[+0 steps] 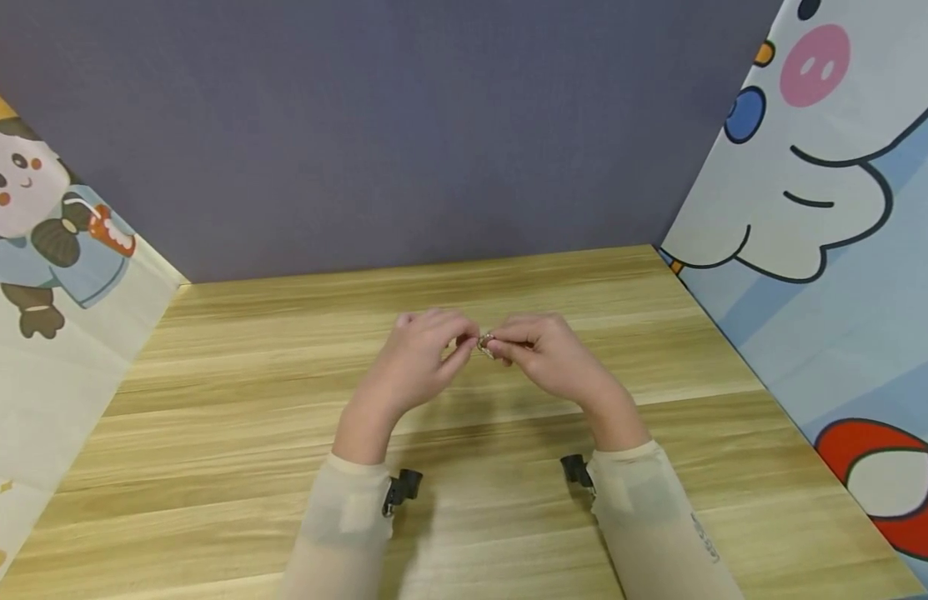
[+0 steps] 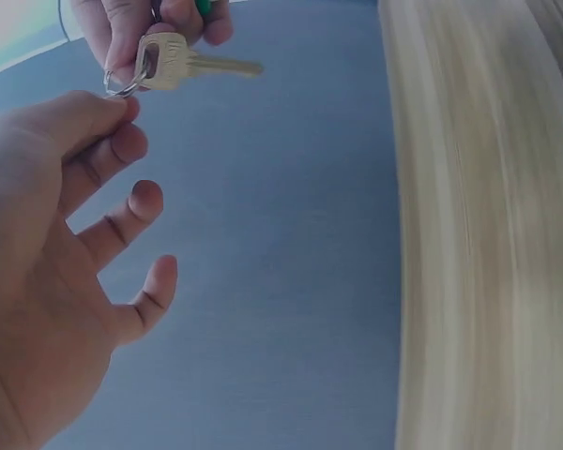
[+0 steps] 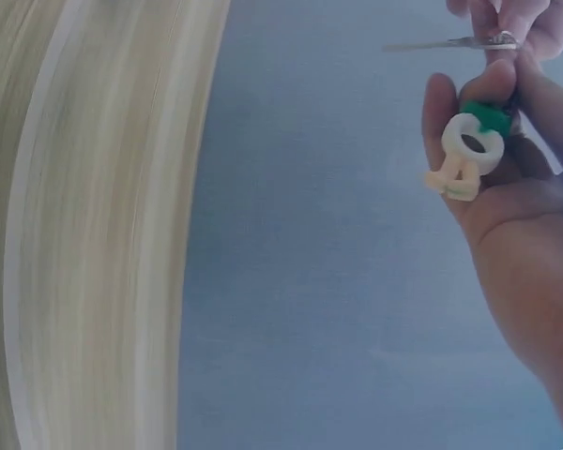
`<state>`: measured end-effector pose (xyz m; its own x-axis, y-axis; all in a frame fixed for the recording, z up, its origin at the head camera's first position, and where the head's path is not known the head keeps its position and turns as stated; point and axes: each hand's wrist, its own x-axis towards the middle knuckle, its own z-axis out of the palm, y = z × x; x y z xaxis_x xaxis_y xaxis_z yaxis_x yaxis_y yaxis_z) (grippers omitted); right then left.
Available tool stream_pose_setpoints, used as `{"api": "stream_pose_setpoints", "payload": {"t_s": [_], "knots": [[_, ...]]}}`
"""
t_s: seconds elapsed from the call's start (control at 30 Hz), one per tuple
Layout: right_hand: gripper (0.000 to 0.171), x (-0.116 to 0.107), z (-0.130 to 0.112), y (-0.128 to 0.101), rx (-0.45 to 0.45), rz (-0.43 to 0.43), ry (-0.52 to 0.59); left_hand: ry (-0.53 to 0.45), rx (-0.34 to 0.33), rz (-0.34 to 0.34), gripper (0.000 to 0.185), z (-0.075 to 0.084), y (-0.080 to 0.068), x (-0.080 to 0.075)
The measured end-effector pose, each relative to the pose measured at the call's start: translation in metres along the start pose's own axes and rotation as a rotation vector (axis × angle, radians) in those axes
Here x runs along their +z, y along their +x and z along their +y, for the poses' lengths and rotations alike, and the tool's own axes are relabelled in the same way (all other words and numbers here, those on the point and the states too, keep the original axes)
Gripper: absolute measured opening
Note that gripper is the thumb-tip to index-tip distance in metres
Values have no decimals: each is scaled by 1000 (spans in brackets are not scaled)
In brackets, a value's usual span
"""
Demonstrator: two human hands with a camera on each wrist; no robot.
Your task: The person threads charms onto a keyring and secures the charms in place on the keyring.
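Note:
Over the table, my left hand (image 1: 413,360) pinches a metal key ring (image 2: 129,90) between thumb and index finger, its other fingers spread loosely. A brass-coloured key (image 2: 174,62) hangs on the ring, its blade pointing away from the left palm. My right hand (image 1: 557,358) meets the left fingertips and grips the other side of the ring. Its fingers also curl round a small white and green figure charm (image 3: 473,150), which pokes out below the thumb in the right wrist view. Part of the charm is hidden in the right palm.
Under both hands lies a wood-grain table (image 1: 231,433). A grey-blue panel (image 1: 403,133) rises at its far edge, with cartoon-printed panels on the left (image 1: 81,367) and right (image 1: 779,333). Each sleeved wrist carries a small black camera.

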<state>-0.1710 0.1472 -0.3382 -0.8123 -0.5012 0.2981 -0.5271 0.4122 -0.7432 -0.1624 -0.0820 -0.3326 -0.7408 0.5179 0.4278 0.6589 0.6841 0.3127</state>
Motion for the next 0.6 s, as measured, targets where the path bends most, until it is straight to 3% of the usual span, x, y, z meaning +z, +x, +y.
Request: {"api": "stream_pose_setpoints", "payload": {"t_s": [0.27, 0.4, 0.5, 0.6], "knots": [[18, -4, -5, -1, -27, -90, -204, 170, 73, -78, 13, 3, 3, -3], [17, -4, -6, -1, -56, -98, -267, 226, 86, -154, 16, 6, 7, -3], [16, -5, -5, -1, -52, -99, -270, 236, 82, -209, 17, 9, 10, -5], [15, -6, -4, -1, -8, -74, -228, 171, 60, -216, 17, 8, 13, -6]]}}
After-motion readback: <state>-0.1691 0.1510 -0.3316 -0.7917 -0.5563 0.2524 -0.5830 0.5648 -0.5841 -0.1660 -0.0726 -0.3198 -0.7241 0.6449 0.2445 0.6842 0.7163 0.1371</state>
